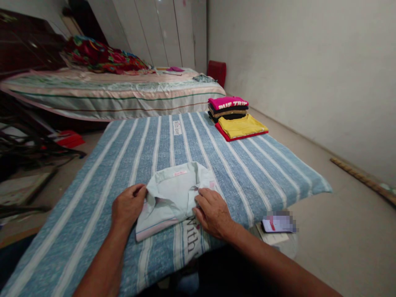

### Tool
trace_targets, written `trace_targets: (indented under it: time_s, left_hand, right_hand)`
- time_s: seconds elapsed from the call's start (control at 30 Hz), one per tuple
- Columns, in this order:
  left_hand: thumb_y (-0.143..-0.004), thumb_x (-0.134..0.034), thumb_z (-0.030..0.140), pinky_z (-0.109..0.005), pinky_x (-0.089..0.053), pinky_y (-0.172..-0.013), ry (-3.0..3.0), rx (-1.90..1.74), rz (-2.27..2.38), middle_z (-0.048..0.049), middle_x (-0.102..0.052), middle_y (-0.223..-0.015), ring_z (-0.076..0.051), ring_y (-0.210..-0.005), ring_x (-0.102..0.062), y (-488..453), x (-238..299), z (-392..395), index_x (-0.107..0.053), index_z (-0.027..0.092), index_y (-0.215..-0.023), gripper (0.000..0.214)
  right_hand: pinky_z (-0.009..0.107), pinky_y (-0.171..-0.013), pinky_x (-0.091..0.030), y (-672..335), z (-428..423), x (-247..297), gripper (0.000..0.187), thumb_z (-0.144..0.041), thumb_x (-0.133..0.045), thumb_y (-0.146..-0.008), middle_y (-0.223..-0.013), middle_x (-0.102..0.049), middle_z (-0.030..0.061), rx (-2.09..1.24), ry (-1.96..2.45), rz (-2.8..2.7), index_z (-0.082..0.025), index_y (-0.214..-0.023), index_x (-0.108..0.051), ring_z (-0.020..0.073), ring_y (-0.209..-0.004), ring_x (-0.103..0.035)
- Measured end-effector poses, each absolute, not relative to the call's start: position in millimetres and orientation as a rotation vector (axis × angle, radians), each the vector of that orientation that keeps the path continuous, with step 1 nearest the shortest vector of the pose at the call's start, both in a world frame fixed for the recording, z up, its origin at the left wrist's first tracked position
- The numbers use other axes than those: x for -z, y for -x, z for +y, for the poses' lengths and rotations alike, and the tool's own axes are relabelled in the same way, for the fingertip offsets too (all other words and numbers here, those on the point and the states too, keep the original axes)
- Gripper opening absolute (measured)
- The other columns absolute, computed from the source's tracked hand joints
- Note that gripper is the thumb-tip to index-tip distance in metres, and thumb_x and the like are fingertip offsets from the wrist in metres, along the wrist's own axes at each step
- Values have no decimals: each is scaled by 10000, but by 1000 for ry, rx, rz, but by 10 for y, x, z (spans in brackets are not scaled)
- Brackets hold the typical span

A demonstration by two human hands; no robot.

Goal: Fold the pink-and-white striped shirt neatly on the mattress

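A pale mint collared shirt, folded into a compact shape, lies on the blue striped cloth in front of me. Its collar points away from me, and a small label shows inside the neck. My left hand pinches the shirt's left edge near the collar, thumb and fingers together. On the opposite side, my right hand has its curled fingers on the collar's right front edge. The fingertips of the right hand partly cover the fabric they grip.
Beyond the shirt stands a stack of folded clothes, pink on top. A folded yellow shirt lies on a red one before it. A phone rests low at the right. Behind is a bed; a wooden strip lies by the wall.
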State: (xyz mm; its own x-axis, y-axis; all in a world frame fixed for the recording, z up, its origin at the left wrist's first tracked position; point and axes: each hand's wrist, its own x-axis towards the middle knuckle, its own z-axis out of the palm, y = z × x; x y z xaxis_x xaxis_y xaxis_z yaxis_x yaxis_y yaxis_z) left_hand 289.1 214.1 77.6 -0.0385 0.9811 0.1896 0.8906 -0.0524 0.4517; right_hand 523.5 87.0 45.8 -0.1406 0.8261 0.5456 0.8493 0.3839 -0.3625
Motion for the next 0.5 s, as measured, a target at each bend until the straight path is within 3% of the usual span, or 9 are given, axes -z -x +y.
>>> trace_targets:
  time_s: [0.13, 0.5]
  left_hand:
    - [-821, -447, 371, -267, -444, -782, -1974, -567, 2073, -49, -677, -1051, -199, -908, -611, -2915, -796, 2139, -662, 178, -1002, 341]
    - [-833, -431, 356, -238, -418, -676, -2072, -423, 2106, -45, -688, -1018, -196, -864, -603, -2953, -848, 2190, -679, 195, -963, 323]
  right_hand:
    - [421, -919, -427, -5239, 874, -469, 195, -253, -487, -854, -1152, -574, 144, 41, 1435, -1957, -168, -1014, -558, 252, -1133, -473]
    - [411, -928, -422, -5244, 875, -459, 204, -253, -488, -852, -1158, -571, 140, 29, 1423, -1956, -157, -1016, -562, 251, -1122, -475]
